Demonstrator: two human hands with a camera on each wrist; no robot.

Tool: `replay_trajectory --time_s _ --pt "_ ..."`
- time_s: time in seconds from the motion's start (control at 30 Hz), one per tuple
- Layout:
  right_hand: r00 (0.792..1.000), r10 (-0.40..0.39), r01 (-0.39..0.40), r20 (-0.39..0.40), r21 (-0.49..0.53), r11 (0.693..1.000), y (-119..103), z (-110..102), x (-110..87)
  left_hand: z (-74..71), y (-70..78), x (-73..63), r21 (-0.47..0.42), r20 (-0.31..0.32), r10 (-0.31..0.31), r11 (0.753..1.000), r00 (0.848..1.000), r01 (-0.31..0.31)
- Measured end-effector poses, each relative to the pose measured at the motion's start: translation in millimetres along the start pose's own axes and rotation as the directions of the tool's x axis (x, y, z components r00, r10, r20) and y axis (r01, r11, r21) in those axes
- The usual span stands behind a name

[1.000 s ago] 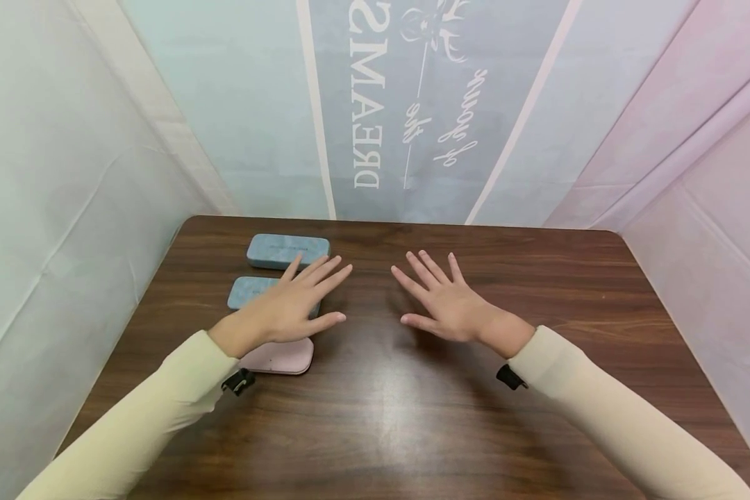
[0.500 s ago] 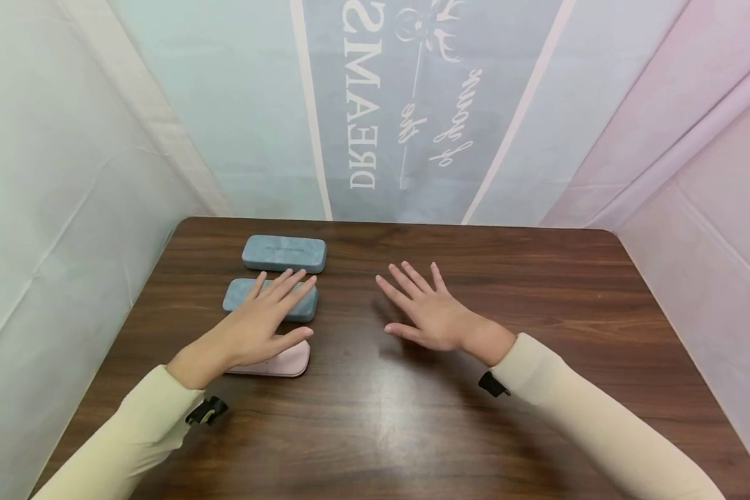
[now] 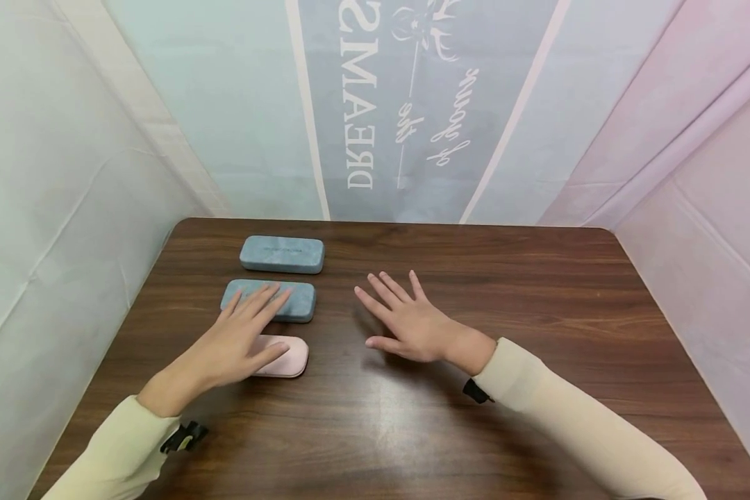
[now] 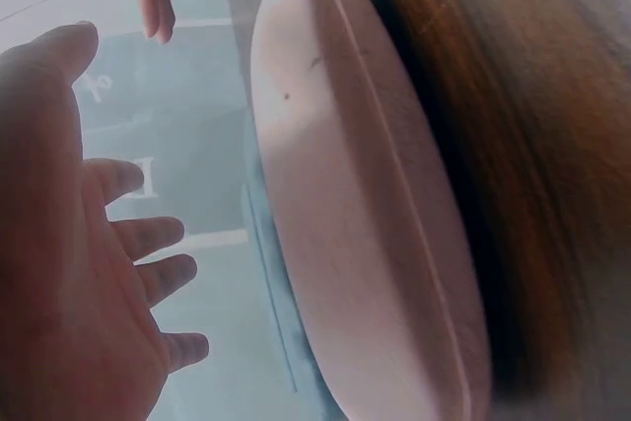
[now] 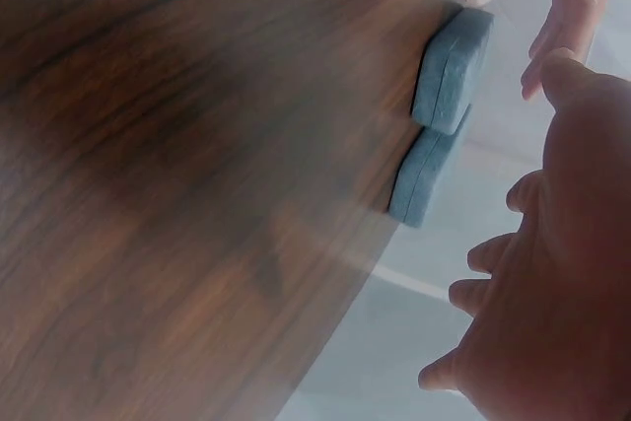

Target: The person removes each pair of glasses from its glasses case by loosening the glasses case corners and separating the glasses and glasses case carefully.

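Observation:
My left hand (image 3: 228,347) hovers palm down with spread fingers, overlapping a pink glasses case (image 3: 292,357) and the lower blue glasses case (image 3: 300,303) in the head view. From the left wrist, the pink case (image 4: 345,204) shows up close, its long seam facing the camera and a gap between it and the palm. My right hand (image 3: 419,326) is held over the middle of the table, fingers spread, holding nothing. A second blue glasses case (image 3: 281,254) lies behind the other two. All three cases look closed and form a column.
The dark wood table (image 3: 537,292) has rounded back corners. A pale curtain with mirrored lettering (image 3: 359,104) hangs behind its far edge, and white cloth walls (image 3: 50,243) close in both sides.
Both hands have drifted left and toward the body, the left one farther, uncovering more of the blue cases and the pink one. The cases stay where they were on the table.

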State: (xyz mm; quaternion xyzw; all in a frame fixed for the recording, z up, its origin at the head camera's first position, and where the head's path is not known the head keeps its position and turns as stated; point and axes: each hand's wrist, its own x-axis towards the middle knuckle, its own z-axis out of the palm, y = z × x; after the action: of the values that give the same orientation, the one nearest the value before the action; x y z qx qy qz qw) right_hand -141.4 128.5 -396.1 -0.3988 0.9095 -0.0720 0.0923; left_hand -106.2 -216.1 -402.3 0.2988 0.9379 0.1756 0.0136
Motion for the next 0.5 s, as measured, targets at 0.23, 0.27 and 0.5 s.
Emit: replay_trajectory --time_s 0.23,0.27,0.5 --pt "1.0 -0.025 0.024 0.016 0.011 1.0 -11 5 9.0 2.5 -7.0 -12.0 0.016 -0.028 -0.017 1.0 0.999 0.017" --pt "0.999 -0.028 0.028 0.022 0.011 1.0 -12 5 10.4 2.6 -8.0 -14.0 0.017 -0.029 -0.021 1.0 0.999 0.021" --pt "0.997 -0.046 0.042 0.059 0.054 0.998 -24 11 20.0 0.0 -12.7 -27.7 -0.002 -0.07 -0.041 0.999 0.997 0.041"
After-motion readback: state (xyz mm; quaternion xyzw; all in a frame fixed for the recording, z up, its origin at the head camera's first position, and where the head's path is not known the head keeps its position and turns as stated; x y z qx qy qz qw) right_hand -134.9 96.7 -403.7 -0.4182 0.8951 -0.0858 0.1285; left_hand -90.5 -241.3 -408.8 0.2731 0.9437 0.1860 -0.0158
